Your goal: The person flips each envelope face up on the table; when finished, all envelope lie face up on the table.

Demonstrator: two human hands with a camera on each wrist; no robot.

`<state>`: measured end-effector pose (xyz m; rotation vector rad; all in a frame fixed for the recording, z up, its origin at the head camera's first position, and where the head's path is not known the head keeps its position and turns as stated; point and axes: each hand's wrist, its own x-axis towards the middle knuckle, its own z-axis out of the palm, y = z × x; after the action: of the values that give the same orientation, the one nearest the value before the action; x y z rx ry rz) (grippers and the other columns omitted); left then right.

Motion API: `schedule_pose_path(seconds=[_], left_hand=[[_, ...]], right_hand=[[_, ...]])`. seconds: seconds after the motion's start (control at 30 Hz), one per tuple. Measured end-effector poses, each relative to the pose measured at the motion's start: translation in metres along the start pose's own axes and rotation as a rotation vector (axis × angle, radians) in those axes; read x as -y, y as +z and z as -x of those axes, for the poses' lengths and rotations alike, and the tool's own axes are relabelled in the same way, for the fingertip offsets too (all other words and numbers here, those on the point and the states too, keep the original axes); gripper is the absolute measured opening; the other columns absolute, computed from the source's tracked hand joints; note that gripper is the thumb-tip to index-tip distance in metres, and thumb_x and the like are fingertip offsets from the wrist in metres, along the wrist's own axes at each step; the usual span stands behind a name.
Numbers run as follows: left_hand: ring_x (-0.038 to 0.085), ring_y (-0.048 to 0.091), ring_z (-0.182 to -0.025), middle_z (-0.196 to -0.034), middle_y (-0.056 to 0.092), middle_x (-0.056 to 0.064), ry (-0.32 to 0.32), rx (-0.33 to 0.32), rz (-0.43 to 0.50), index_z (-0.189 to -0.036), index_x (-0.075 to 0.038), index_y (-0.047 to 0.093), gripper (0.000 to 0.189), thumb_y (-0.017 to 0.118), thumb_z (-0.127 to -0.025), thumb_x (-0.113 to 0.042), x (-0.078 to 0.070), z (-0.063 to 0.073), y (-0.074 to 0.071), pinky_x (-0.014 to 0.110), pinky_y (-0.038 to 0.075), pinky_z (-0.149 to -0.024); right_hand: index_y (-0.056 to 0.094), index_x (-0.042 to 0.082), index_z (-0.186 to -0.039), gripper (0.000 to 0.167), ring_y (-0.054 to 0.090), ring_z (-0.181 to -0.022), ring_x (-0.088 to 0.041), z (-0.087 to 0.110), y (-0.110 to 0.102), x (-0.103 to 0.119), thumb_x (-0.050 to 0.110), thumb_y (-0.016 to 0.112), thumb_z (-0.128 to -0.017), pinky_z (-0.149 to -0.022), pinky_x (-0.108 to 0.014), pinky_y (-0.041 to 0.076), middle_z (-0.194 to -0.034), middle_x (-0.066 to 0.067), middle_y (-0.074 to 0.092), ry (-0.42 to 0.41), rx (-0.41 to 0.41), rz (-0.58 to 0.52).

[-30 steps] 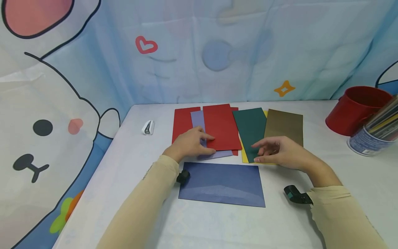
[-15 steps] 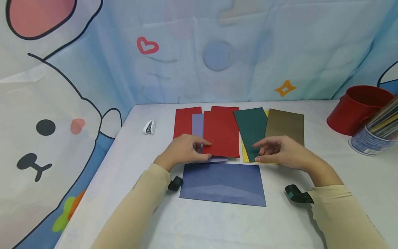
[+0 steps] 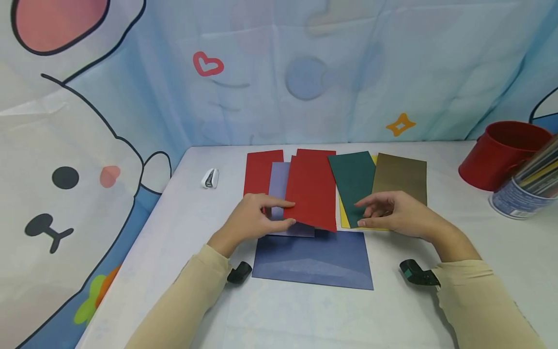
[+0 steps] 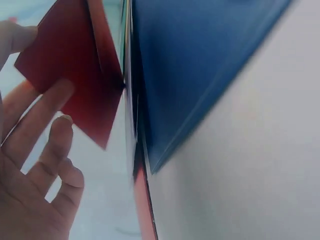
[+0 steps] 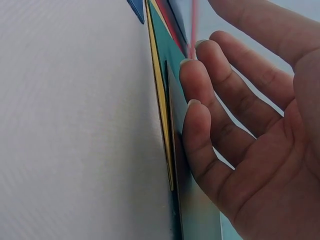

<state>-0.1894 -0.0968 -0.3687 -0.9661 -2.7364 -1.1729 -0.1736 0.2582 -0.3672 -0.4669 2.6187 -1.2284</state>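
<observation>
My left hand [image 3: 250, 220] pinches the left edge of a red paper card [image 3: 313, 194] between thumb and fingers; in the left wrist view that card [image 4: 82, 75] is tilted up off the pile. Beneath it lies a lilac card [image 3: 279, 182], its lower end overlapping a larger dark blue sheet [image 3: 314, 264]. Another red card [image 3: 263, 169] is at the left, partly covered by the lilac one. My right hand [image 3: 398, 217], holding nothing with fingers loosely bent, hovers by the green card [image 3: 352, 182], the brown card [image 3: 401, 177] and a mostly covered yellow card [image 3: 344, 219].
A small white stapler-like object [image 3: 210, 178] lies at the table's back left. At the right are a red mug [image 3: 497, 155] and a tin of pencils [image 3: 519, 201]. A printed cloth [image 3: 340, 72] hangs behind the white table [image 3: 305, 320].
My left hand has drawn toward me and slightly left, bringing the red card along and tilting it. The lilac card has slid nearer too, over the blue sheet. My right hand stays put.
</observation>
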Motion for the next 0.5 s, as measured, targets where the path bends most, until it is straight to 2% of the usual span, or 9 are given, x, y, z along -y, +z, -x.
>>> schedule_pose_path(seconds=[0.13,0.3,0.4,0.5], left_hand=[[0.013,0.059,-0.073,-0.074,0.065,-0.006,0.056,-0.034,0.057,-0.119,-0.019,0.077,0.04,0.084,-0.082,-0.031,-0.005,0.01,0.001,0.027,0.047,-0.057],[0.019,0.063,-0.076,-0.079,0.068,-0.008,0.146,-0.033,0.192,-0.117,-0.017,0.078,0.04,0.087,-0.079,-0.023,-0.019,0.025,0.002,0.033,0.051,-0.063],[0.021,0.062,-0.074,-0.08,0.068,-0.009,0.2,-0.006,0.254,-0.115,-0.015,0.079,0.04,0.089,-0.077,-0.02,-0.027,0.033,0.005,0.033,0.048,-0.061],[0.018,0.061,-0.072,-0.083,0.069,-0.012,0.196,0.049,0.276,-0.115,-0.015,0.079,0.041,0.09,-0.076,-0.021,-0.033,0.041,0.011,0.028,0.044,-0.057]], right_hand=[[0.07,0.008,-0.123,0.048,0.064,-0.084,-0.023,0.0,0.001,0.0,0.032,0.084,-0.084,-0.069,-0.032,0.053,-0.093,-0.006,0.066,0.009,-0.009,0.023],[0.062,0.008,-0.134,0.054,0.065,-0.085,-0.021,0.0,0.001,0.001,0.039,0.075,-0.092,-0.071,-0.033,0.053,-0.099,-0.006,0.066,0.021,-0.041,0.05],[0.054,0.009,-0.142,0.057,0.066,-0.085,-0.023,0.0,0.001,0.002,0.038,0.07,-0.096,-0.071,-0.034,0.055,-0.105,-0.009,0.065,0.033,-0.056,0.02],[0.051,0.008,-0.145,0.06,0.067,-0.088,-0.024,0.0,0.001,0.002,0.039,0.069,-0.096,-0.072,-0.036,0.055,-0.11,-0.011,0.063,0.05,-0.058,0.019]])
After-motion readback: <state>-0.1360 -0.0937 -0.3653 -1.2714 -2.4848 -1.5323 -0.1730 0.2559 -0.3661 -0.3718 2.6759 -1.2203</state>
